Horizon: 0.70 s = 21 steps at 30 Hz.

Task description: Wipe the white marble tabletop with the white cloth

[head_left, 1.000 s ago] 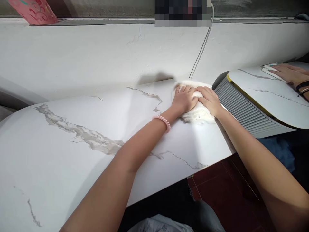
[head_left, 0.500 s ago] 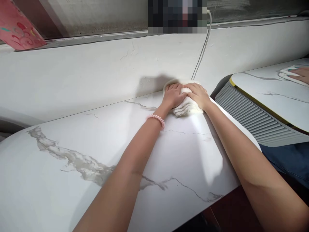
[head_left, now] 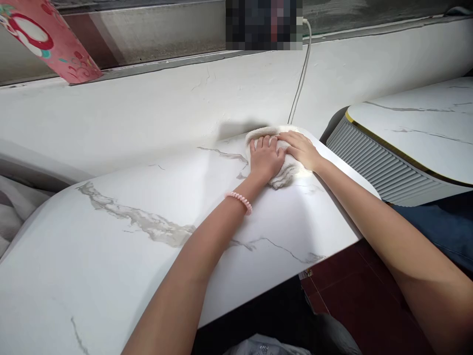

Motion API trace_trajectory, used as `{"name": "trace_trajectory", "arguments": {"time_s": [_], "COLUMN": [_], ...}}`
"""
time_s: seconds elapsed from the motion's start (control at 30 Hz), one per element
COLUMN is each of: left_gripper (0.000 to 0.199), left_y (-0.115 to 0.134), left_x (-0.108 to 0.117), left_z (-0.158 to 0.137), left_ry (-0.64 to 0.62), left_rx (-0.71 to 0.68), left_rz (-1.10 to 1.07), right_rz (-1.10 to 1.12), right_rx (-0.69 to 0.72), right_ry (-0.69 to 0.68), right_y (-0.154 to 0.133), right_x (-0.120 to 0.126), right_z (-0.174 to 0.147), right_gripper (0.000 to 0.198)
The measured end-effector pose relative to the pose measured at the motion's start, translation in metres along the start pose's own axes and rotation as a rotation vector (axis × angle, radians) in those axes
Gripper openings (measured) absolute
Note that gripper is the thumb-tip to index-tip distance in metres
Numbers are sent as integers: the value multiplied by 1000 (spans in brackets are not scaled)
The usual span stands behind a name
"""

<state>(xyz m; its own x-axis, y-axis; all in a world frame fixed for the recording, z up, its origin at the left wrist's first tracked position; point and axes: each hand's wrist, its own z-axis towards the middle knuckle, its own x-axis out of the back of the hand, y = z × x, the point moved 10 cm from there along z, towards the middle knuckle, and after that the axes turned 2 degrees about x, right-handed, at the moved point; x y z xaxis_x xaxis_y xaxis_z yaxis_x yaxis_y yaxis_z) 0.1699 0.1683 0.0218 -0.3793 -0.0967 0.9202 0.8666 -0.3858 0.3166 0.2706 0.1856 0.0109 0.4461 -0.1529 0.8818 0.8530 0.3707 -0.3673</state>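
A white table (head_left: 74,256) with grey marble-like veining runs along a pale wall (head_left: 148,113), and a crumpled off-white cloth (head_left: 283,178) lies near its back right end, close to the wall. Both of the person's hands rest on it palm down: the left hand (head_left: 266,158) has its fingers a little spread, while the right hand (head_left: 301,148) lies flat beside it, fingers close together. The likeliest trouble is bunching — the cloth's near side is already rumpled into folds, and uneven pressure could double it up or let a palm slide off onto the smooth top. A push too far right might carry it over the table's end, and one too far back could rub the wall or snag the thin cable (head_left: 306,54) that hangs down just behind; whether cloth and wall touch, I cannot tell. Beyond a gap on the right stands a second table (head_left: 424,121), also veined white, with a gold-coloured edge and ribbed side. On a grey ledge above the wall, at upper left, is a red patterned object (head_left: 77,59); a blurred-out patch hides something near the cable's top. Below — dark red floor tiles (head_left: 340,281).
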Motion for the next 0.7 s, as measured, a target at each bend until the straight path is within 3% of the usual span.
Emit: {"name": "trace_trajectory", "arguments": {"time_s": [0.43, 0.7], "left_gripper": [48, 54], "left_y": [61, 56], "left_x": [11, 23], "left_z": [-114, -170], "left_ry": [12, -118], "left_rx": [-112, -213], "left_rz": [8, 7], "right_rz": [-21, -32], "right_rx": [10, 48], "right_ry": [-4, 31], "right_y": [-47, -99], "right_x": [33, 33], "right_z": [-134, -178], "right_gripper": [48, 47]}}
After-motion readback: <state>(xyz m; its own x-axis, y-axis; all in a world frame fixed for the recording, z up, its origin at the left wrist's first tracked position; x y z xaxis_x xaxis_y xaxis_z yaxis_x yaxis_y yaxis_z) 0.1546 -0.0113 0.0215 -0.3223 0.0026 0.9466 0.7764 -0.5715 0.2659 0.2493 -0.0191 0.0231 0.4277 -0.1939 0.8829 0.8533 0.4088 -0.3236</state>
